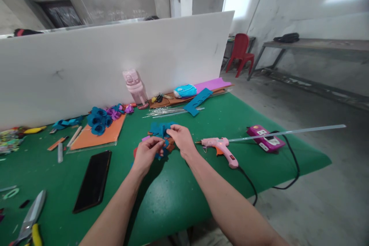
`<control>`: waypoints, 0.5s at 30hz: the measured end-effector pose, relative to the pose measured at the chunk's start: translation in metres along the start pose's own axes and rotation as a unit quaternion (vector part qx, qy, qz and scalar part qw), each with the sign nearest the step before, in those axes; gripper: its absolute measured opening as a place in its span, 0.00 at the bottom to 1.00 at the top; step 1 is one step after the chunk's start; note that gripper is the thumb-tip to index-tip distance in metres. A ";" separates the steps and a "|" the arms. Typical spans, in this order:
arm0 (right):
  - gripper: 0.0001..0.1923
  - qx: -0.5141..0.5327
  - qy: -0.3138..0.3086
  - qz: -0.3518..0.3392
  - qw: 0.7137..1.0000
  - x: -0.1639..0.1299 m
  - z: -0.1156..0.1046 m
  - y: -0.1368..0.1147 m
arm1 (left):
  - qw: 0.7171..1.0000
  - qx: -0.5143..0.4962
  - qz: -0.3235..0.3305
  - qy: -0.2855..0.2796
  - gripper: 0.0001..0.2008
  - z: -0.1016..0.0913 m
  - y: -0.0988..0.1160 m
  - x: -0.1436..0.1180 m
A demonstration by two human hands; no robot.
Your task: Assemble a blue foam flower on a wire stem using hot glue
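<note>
My left hand (pixel 148 153) and my right hand (pixel 181 141) are close together over a small heap of blue felt pieces (pixel 158 128) and brown felt scraps (pixel 171 145). The right fingers pinch a blue felt piece at the heap's edge. On my left hand, thumb and fingertips are pressed together; whatever lies between them is too small to make out. Just right of my right hand, a pink glue gun (pixel 216 143) lies on its side, a long clear glue stick (pixel 291 132) sticking out of its back.
Left of my hands lie a black phone (pixel 92 181), scissors (pixel 32 215) and blue felt flowers (pixel 98 120) on an orange sheet (pixel 95 135). A pink bottle (pixel 135 87) stands by the white partition (pixel 173 50). A purple power strip (pixel 265 138) sits near the table's right edge.
</note>
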State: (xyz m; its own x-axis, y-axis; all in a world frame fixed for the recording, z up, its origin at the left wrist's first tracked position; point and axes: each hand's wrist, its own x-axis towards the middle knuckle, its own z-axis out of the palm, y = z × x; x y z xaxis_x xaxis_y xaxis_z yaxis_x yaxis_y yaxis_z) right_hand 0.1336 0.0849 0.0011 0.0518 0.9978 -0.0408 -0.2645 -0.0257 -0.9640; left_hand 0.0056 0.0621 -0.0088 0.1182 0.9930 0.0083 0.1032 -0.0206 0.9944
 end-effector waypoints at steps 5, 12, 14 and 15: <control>0.06 -0.002 -0.004 0.001 1.000 0.000 0.000 0.000 | 1.000 -0.005 -0.003 -0.001 0.10 0.000 0.001 0.000; 0.08 0.014 -0.023 -0.003 1.000 0.000 0.000 0.002 | 1.000 -0.021 -0.009 -0.006 0.11 0.000 -0.002 0.000; 0.09 0.010 -0.032 -0.007 0.999 0.001 -0.001 0.004 | 1.000 -0.027 -0.011 -0.006 0.11 0.000 -0.003 0.001; 0.10 0.007 -0.036 -0.008 0.999 0.002 -0.001 0.004 | 0.999 -0.029 -0.012 -0.005 0.11 -0.001 -0.003 0.001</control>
State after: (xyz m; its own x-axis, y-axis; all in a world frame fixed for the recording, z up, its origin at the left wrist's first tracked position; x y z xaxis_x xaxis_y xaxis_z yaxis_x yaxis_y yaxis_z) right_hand 0.1334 0.0863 -0.0033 -0.0136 0.9999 -0.0060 -0.2779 -0.0096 -0.9606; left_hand 0.0049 0.0628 -0.0115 0.1269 0.9918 -0.0174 0.0488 0.0112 0.9987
